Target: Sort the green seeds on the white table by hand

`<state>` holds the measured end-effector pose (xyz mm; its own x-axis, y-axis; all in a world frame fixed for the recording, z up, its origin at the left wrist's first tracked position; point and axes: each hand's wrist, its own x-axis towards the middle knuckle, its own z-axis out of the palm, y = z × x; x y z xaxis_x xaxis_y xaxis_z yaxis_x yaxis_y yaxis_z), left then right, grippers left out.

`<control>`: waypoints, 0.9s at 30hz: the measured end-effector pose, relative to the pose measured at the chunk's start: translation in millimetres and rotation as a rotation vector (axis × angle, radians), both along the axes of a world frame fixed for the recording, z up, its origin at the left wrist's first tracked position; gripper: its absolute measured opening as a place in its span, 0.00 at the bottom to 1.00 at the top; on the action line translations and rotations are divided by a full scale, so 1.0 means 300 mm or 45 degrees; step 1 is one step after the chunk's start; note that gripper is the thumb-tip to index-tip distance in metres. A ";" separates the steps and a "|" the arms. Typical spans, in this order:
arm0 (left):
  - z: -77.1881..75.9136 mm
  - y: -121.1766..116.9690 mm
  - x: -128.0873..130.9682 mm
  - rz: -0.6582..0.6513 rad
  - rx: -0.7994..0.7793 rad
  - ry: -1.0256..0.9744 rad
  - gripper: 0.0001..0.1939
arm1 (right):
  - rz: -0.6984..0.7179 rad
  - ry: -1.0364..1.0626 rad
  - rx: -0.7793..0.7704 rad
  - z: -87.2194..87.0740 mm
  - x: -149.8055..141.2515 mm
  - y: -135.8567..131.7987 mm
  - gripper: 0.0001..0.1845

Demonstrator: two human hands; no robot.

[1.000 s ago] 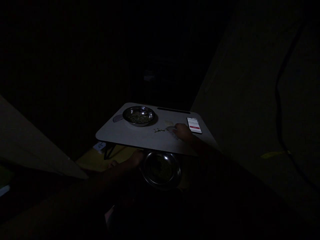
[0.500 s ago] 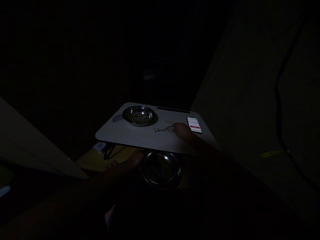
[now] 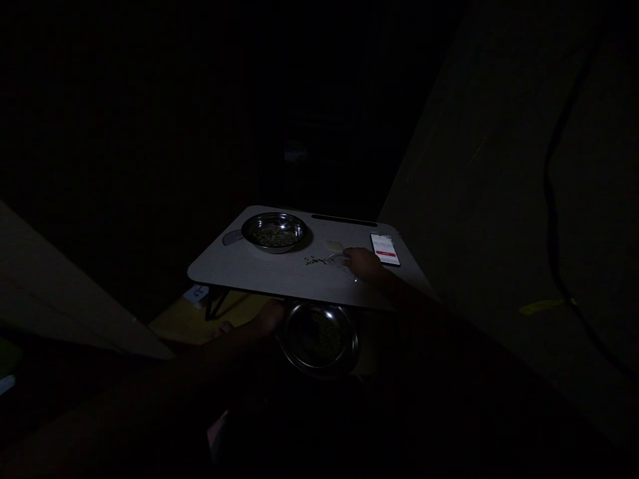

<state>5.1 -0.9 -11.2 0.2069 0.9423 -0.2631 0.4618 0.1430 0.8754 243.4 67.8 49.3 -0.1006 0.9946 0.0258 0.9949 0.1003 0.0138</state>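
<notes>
1. Right fingers (image 3: 350, 256) look pinched on one thin clear piece (image 3: 335, 257), probably light, bendy, best held by its edge.
2. Left fingers (image 3: 273, 313) meet the lower bowl (image 3: 328, 316), just rightward; their closure, I cannot tell.
3. Left of the right fingers: uncountable bits (image 3: 315, 261), a second bowl (image 3: 274, 249); rightward, one phone (image 3: 385, 249).

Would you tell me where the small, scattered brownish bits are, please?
In the head view, the small brownish bits lie on the white tabletop, between the round metal bowl standing there at left and the right hand.
</notes>
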 end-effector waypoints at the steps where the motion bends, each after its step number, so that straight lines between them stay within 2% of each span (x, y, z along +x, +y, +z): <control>1: 0.000 0.000 -0.001 -0.001 -0.007 0.001 0.08 | 0.000 -0.001 0.000 -0.001 0.001 -0.001 0.17; 9: 0.039 -0.022 0.002 -0.026 0.023 -0.029 0.07 | 0.022 0.010 0.013 -0.006 0.006 -0.009 0.17; 16: 0.025 -0.009 0.005 0.019 -0.032 0.002 0.08 | -0.001 -0.005 -0.020 -0.005 -0.017 0.002 0.18; 20: 0.035 -0.016 0.012 0.072 -0.082 0.006 0.08 | 0.015 0.011 -0.020 -0.005 -0.025 0.003 0.17; 24: 0.053 -0.027 0.015 0.003 -0.055 -0.029 0.09 | 0.043 0.039 -0.038 -0.001 -0.028 -0.003 0.16; 27: 0.048 -0.024 0.011 -0.038 -0.065 0.002 0.10 | 0.067 0.059 -0.031 -0.002 -0.028 -0.009 0.16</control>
<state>8.4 -8.1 3.2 0.2340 0.9211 -0.3110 0.4679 0.1737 0.8665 235.0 65.1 48.8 -0.1524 0.9883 0.0072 0.9877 0.1526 -0.0352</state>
